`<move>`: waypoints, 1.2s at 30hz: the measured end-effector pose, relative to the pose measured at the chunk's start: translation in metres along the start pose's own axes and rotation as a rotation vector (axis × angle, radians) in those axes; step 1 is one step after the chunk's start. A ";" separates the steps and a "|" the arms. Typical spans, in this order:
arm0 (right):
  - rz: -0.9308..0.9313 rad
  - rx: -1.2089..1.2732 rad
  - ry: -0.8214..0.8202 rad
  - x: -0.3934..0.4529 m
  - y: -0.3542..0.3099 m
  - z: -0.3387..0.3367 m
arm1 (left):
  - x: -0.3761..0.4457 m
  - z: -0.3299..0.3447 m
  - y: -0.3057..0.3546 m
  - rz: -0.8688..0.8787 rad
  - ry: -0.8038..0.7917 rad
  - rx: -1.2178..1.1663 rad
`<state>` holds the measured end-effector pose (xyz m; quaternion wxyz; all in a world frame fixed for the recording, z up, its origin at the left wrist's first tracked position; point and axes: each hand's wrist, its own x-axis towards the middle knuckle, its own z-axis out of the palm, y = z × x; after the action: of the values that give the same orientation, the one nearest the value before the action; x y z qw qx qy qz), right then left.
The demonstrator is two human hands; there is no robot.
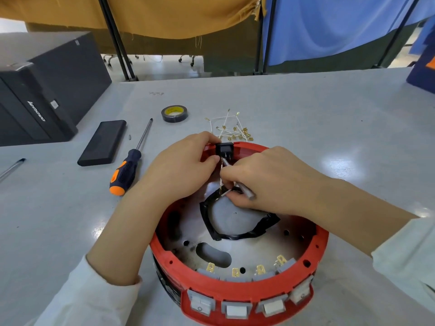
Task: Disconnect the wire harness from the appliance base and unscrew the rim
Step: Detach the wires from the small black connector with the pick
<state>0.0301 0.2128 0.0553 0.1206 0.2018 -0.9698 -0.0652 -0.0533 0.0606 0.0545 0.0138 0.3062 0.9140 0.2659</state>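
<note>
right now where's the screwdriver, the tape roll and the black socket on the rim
screwdriver (128,169): head view, on its black and orange handle
tape roll (174,113): head view, on its yellow core
black socket (224,148): head view, on its body at the red rim's far side

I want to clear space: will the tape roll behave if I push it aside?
The tape roll lies flat on the table, so it should slide, not roll. It looks small and light; tipped on edge, it would probably roll.

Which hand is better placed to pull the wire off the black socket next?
The right hand: it already pinches the white wire just below the black socket. The left hand grips the socket, steadying it.
</note>
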 end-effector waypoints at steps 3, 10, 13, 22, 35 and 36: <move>-0.009 0.058 0.016 -0.007 0.005 -0.010 | 0.000 0.000 0.000 0.003 0.002 -0.003; 0.068 0.215 0.101 -0.017 0.029 -0.028 | 0.000 0.000 0.000 -0.007 0.001 -0.006; -0.013 0.121 0.168 -0.021 0.027 -0.027 | -0.001 0.000 0.000 -0.008 0.005 0.003; 0.452 0.396 0.266 0.010 0.062 -0.012 | -0.002 -0.001 0.001 -0.018 -0.003 0.004; 0.661 0.307 -0.052 0.084 0.097 0.041 | -0.001 0.001 -0.001 0.000 0.007 0.005; 0.663 0.314 -0.043 0.086 0.099 0.043 | -0.002 0.001 -0.001 0.001 0.008 0.009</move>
<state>-0.0942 0.2710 0.0494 0.0822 -0.1088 -0.9830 0.1226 -0.0524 0.0595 0.0527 0.0087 0.3055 0.9152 0.2628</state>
